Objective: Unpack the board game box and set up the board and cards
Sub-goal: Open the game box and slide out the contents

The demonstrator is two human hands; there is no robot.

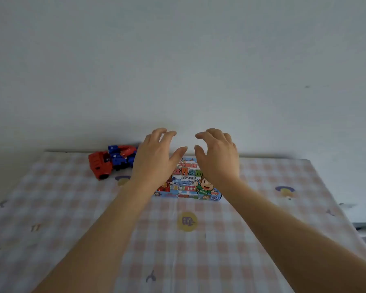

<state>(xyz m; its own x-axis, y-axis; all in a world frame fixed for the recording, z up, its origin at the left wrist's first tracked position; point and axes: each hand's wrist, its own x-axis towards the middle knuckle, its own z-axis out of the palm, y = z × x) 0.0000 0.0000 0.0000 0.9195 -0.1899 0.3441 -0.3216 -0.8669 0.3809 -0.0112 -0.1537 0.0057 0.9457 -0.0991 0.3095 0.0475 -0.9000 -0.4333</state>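
A colourful board game box (188,182) with a cartoon boy on its lid lies flat and closed on the checked cloth, near the far edge. My left hand (154,157) hovers over the box's left part, fingers spread and loosely bent, holding nothing. My right hand (217,157) hovers over the right part in the same pose. Both hands hide the box's far corners. Whether they touch the lid I cannot tell.
A red and blue toy truck (110,163) sits left of the box by the wall. The pink and white checked cloth (178,250) covers the surface, which ends at a pale wall (178,70) behind and drops off at the right edge.
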